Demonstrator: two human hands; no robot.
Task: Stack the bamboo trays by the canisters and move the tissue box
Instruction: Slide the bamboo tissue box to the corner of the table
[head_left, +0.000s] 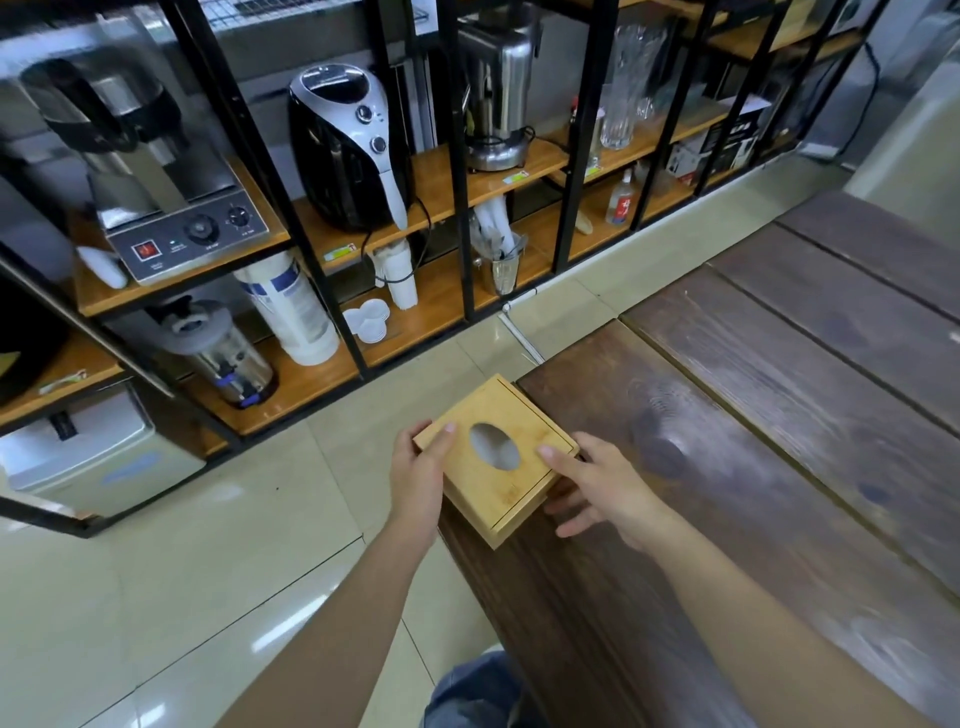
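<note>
A square bamboo tissue box (511, 483) with an oval opening in its lid sits at the near left corner of the dark wooden table (779, 415), partly overhanging the edge. My left hand (418, 478) grips its left side, thumb on the lid. My right hand (602, 486) holds its right side, thumb on the lid and fingers spread along the box's side. No bamboo trays or canisters are in view.
A black metal rack with wooden shelves (441, 187) stands across the tiled floor (208, 545), holding an air fryer (348, 145), a blender (498, 88), a waffle machine (171, 197), glass jugs (623, 88), paper cups (400, 280) and a steel urn (228, 358). A steel bin (98, 457) stands low at the left.
</note>
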